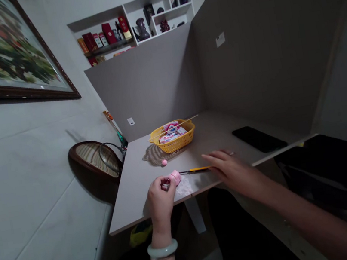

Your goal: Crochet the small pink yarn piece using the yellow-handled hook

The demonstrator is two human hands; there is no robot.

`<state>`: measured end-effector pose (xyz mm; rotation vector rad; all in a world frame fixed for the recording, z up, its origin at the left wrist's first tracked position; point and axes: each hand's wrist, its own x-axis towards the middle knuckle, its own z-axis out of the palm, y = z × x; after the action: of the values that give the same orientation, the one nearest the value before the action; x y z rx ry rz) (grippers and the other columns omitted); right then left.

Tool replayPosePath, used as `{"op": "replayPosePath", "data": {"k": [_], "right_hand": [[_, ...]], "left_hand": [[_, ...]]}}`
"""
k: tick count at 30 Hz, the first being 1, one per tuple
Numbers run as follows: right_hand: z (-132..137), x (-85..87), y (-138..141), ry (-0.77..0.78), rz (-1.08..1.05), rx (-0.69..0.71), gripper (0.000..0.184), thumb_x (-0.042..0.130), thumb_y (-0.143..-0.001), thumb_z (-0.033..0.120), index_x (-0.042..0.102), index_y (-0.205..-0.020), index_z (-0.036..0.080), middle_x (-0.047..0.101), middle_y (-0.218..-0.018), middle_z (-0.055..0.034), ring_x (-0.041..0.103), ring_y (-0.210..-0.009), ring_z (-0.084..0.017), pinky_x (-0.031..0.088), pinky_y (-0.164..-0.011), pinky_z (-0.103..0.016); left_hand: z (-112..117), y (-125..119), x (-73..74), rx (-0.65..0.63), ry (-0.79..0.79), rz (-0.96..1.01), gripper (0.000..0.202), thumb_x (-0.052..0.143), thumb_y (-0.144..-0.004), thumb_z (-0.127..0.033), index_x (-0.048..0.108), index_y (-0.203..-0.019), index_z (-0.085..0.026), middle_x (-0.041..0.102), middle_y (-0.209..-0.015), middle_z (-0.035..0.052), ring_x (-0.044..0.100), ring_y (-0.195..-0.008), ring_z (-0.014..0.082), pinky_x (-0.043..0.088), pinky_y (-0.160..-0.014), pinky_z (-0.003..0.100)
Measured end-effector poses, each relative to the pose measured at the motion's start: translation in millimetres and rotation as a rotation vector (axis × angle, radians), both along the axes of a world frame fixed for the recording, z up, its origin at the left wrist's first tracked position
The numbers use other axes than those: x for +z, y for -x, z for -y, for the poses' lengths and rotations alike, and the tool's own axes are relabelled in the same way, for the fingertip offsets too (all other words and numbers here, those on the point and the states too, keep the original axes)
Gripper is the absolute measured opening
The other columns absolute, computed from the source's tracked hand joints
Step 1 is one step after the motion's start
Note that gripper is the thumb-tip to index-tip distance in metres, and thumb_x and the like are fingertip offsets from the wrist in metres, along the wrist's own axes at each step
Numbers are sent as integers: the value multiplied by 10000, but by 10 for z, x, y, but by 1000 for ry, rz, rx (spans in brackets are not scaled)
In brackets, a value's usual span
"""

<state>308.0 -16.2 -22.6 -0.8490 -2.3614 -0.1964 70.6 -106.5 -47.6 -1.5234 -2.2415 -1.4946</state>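
My left hand [160,193] is closed around a small pink block [175,177], with the fingertips at its left side. My right hand [226,169] has its fingers on a thin yellow and black stick-like tool [199,169]. The tool's dark, narrow end points left and comes up to the pink block; whether it touches cannot be seen. Under the block, whitish-pink crumbs or scraps [184,187] lie near the table's front edge. A little pink ball [164,162] rests on the table beyond my left hand.
A yellow plastic basket [180,143] holding printed packets stands farther back, a thin stick [188,120] lying across it. At right lies a flat black device [259,139]. Grey panels border the table [129,184] behind and right. A brown-framed woven object [95,161] leans at left.
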Motion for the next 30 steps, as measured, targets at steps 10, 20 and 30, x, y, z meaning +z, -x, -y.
{"op": "replayPosePath", "data": {"k": [10, 20, 30], "right_hand": [[-66, -225, 155, 74, 104, -128, 267, 447, -921, 59, 694, -969, 149, 684, -932, -110, 626, -919, -250, 437, -801, -356], [724, -524, 239, 346, -71, -5, 271, 343, -1007, 190, 607, -1065, 188, 734, -916, -60, 709, -740, -206, 470, -598, -287], [761, -402, 400, 268, 114, -19, 491, 365, -934, 71, 489, -1406, 126, 726, -892, -75, 703, -669, -198, 453, -520, -263]], "left_hand": [[26, -3, -5, -17, -14, -32, 219, 634, -825, -398, 699, -843, -189, 702, -788, 42, 615, -678, 165, 473, -662, 271], [26, -23, 12, -19, 7, -22, 199, 631, -832, -390, 695, -831, -201, 706, -794, 37, 605, -683, 160, 459, -657, 264], [32, -19, -5, -23, -31, -76, 192, 638, -830, -379, 696, -837, -196, 711, -802, 46, 615, -689, 166, 475, -670, 275]]}}
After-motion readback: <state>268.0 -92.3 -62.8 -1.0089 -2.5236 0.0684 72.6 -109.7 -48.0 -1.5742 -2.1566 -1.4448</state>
